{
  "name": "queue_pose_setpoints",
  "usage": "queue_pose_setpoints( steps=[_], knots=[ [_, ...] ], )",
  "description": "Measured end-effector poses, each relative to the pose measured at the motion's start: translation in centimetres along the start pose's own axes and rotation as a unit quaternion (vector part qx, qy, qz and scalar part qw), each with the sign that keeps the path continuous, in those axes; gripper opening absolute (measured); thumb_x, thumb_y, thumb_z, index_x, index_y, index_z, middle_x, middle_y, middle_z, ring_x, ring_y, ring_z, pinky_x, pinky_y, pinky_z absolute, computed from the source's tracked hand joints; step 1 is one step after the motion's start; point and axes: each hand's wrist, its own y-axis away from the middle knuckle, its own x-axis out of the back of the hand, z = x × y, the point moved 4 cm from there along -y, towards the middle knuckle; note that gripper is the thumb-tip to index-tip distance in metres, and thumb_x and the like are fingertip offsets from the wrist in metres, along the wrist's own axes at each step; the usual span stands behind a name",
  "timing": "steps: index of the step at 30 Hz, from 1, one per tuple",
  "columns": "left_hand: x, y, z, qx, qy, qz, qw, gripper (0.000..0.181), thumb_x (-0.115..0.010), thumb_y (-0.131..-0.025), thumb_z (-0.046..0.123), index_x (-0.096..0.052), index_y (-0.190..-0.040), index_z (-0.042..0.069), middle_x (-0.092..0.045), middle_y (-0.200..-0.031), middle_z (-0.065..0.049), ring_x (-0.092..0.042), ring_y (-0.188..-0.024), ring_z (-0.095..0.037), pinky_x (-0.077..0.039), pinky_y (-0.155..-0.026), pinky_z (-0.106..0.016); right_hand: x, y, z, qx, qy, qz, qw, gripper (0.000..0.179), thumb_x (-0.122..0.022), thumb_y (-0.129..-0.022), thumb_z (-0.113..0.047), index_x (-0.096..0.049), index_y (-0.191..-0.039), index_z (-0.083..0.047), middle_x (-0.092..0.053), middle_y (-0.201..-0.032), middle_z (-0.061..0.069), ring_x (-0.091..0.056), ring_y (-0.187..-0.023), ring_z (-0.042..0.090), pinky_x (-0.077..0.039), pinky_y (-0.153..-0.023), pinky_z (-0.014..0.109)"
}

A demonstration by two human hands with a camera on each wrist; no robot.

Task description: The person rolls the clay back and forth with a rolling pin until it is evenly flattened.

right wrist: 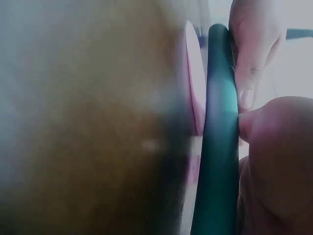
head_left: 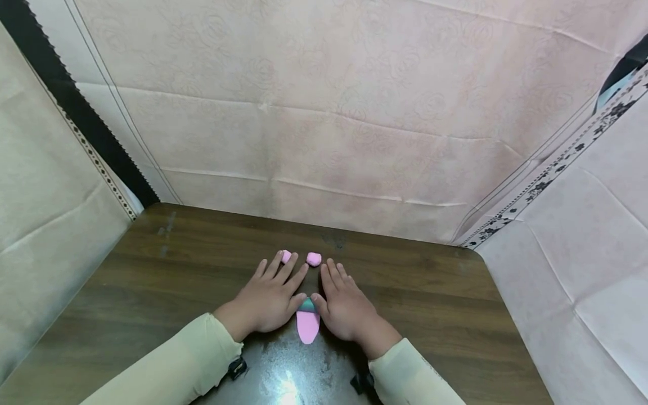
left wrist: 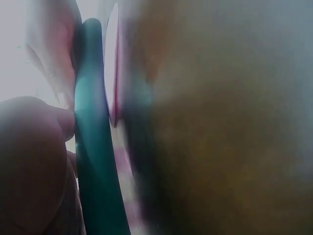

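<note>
Both hands lie palm down with their fingers straight out, side by side over the brown wooden table. My left hand [head_left: 268,298] and my right hand [head_left: 346,305] have their thumbs at a smooth teal roll [head_left: 307,305], which looks like modelling clay. Much of the roll is hidden under the hands in the head view; in the left wrist view the teal roll [left wrist: 94,122] shows as a long, even cylinder. A flat pink tongue-shaped piece [head_left: 307,328] lies on the near side of it. Beyond the fingertips is a pink lump [head_left: 314,259], with another pink lump [head_left: 286,256] partly behind the left fingers.
The wooden table [head_left: 430,292] has a glossy, light-reflecting patch at its near edge. A pale patterned cloth [head_left: 304,140] hangs behind it, and similar cloths hang along the left and right sides.
</note>
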Motion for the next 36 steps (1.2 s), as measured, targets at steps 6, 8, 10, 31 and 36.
queue_pose_setpoints(
  steps=[6, 8, 10, 31, 36],
  knots=[
    [-0.4, 1.9, 0.9, -0.002, 0.017, -0.02, 0.9997, 0.072, -0.035, -0.12, 0.061, -0.027, -0.181, 0.022, -0.012, -0.191, -0.011, -0.003, -0.177, -0.043, -0.013, -0.139, -0.072, -0.2, 1.8, -0.9, 0.008, 0.034, -0.005, 0.9994, 0.079, -0.036, -0.121, -0.054, -0.017, -0.181, -0.006, -0.01, -0.191, 0.014, -0.01, -0.177, 0.037, -0.025, -0.14, 0.058],
    [-0.5, 2.5, 1.3, 0.002, 0.023, -0.028, 0.9993, 0.072, -0.036, -0.12, 0.061, -0.026, -0.181, 0.023, -0.013, -0.191, -0.01, -0.005, -0.177, -0.043, -0.013, -0.139, -0.071, -0.3, 2.4, -1.2, 0.012, 0.044, -0.005, 0.9989, 0.078, -0.036, -0.121, -0.054, -0.019, -0.18, -0.006, -0.012, -0.19, 0.015, -0.012, -0.177, 0.037, -0.026, -0.14, 0.058],
    [-0.7, 3.2, 1.6, 0.005, 0.029, -0.031, 0.9991, 0.072, -0.036, -0.12, 0.061, -0.027, -0.181, 0.024, -0.014, -0.19, -0.009, -0.007, -0.177, -0.043, -0.013, -0.139, -0.072, -0.5, 3.0, -1.5, 0.018, 0.052, -0.005, 0.9985, 0.077, -0.036, -0.122, -0.054, -0.021, -0.18, -0.006, -0.014, -0.19, 0.015, -0.014, -0.177, 0.037, -0.027, -0.14, 0.058],
    [-2.0, 9.5, 3.7, -0.046, 0.058, 0.011, 0.9972, 0.072, -0.043, -0.119, 0.059, -0.034, -0.179, 0.02, -0.024, -0.188, -0.012, -0.019, -0.174, -0.047, -0.023, -0.134, -0.077, -1.6, 9.0, -3.8, 0.047, 0.081, -0.009, 0.9955, 0.078, -0.038, -0.121, -0.057, -0.025, -0.18, -0.007, -0.018, -0.189, 0.015, -0.022, -0.175, 0.037, -0.033, -0.136, 0.061],
    [-2.1, 9.9, 3.9, -0.048, 0.071, 0.014, 0.9962, 0.072, -0.042, -0.119, 0.058, -0.035, -0.179, 0.018, -0.024, -0.188, -0.013, -0.019, -0.174, -0.047, -0.023, -0.133, -0.077, -1.7, 9.4, -4.1, 0.045, 0.089, -0.006, 0.995, 0.077, -0.038, -0.121, -0.056, -0.027, -0.179, -0.006, -0.02, -0.189, 0.014, -0.023, -0.175, 0.037, -0.034, -0.136, 0.06]
  ],
)
